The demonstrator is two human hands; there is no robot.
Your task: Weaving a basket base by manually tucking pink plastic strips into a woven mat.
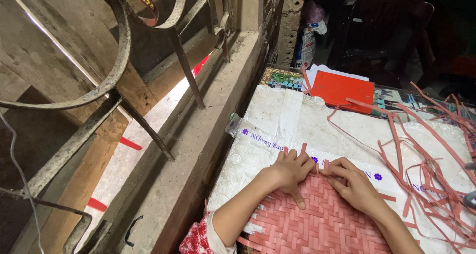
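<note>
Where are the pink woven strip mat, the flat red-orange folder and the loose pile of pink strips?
pink woven strip mat (317,219), head view, middle of the weave.
flat red-orange folder (342,89), head view, centre of its cover.
loose pile of pink strips (426,169), head view, tangle at right.

Rusty curved iron window grille (114,60) at 10 o'clock, daylight behind. Concrete sill (198,135) at centre. White-covered table (287,115) at 3 o'clock. Dark room at 1 o'clock.

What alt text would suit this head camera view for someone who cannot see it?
Two bare hands, left hand and right hand, press flat on a pink woven strip mat on a white covered table. Loose pink strips lie to the right; a red folder sits beyond.
</note>
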